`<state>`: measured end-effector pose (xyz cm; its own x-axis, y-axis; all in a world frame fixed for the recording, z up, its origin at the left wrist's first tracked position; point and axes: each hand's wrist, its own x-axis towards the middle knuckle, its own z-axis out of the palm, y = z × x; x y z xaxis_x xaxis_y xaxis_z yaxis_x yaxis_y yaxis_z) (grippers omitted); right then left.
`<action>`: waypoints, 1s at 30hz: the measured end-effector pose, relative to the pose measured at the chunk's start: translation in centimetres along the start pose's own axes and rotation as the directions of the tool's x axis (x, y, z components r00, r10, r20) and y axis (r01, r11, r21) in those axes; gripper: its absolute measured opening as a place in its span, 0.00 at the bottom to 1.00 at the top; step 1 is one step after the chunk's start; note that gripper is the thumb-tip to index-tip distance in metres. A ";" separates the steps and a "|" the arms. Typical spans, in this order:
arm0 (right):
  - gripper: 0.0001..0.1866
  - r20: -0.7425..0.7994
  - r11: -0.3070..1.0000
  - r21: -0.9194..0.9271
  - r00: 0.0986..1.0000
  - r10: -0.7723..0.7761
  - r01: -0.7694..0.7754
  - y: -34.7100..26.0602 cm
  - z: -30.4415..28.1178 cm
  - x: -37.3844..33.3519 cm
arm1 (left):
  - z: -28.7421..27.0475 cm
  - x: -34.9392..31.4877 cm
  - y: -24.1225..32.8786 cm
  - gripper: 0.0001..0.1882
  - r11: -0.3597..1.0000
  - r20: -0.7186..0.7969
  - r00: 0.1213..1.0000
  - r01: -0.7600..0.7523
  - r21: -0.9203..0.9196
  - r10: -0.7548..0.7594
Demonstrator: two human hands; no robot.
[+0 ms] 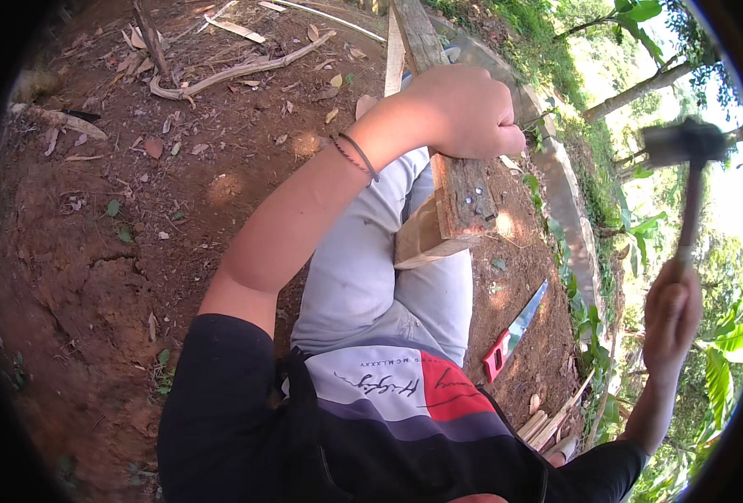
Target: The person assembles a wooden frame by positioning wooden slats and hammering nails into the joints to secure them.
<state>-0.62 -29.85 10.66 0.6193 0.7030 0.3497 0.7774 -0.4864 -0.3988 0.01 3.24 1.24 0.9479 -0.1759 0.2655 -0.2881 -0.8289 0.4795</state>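
My left hand point(476, 113) is closed over a weathered wooden board point(463, 189), its fingers curled and partly hidden. Two or so shiny nail heads show near the board's close end. Under that end is a paler wooden block point(426, 235), just above my grey trousers point(346, 251). Out to the right, my right hand point(673, 314) grips the handle of a hammer point(688, 155). The hammer is raised upright, well apart from the board, and its dark head is smeared by motion.
A handsaw with a red handle point(499, 352) lies on the dirt at right. Beyond it run a low grey edging point(577, 222) and green plants. Wood strips point(547, 423) lie lower right. A bent branch point(245, 71) and dry leaves are on the ground at left.
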 end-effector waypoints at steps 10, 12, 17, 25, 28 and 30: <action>0.21 -0.151 0.993 0.112 0.987 0.055 -0.038 -1.1 1.1 -0.7 | 0.3 0.4 0.0 0.21 1.000 0.028 0.999 0.026 0.013 -0.026; 0.20 -0.110 0.973 -0.156 0.976 -0.191 0.173 -1.0 3.2 -0.8 | 1.0 0.2 0.0 0.21 1.000 0.042 0.999 0.010 0.005 -0.010; 0.21 0.018 0.998 -0.021 0.998 -0.061 0.061 0.1 1.1 -0.2 | 1.0 0.5 -0.1 0.21 1.000 0.009 1.000 -0.005 0.012 0.005; 0.22 -0.211 0.861 0.482 0.932 0.294 -0.162 0.1 0.7 -0.2 | 0.6 0.4 0.2 0.20 1.000 0.027 1.000 -0.012 0.000 0.012; 0.23 -0.166 0.976 0.213 0.986 -0.016 0.052 1.1 2.0 -0.8 | 0.5 0.2 0.2 0.20 1.000 0.016 1.000 0.012 -0.013 -0.011; 0.22 -0.017 1.000 -0.013 1.000 -0.017 0.016 0.8 2.2 -0.3 | 0.3 0.5 0.4 0.19 0.999 0.055 0.998 0.016 0.031 -0.017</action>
<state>-0.44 -29.26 8.38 0.6081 0.7020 0.3706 0.7888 -0.4817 -0.3818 0.46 2.66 1.28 0.9587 -0.1903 0.2113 -0.2691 -0.8474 0.4578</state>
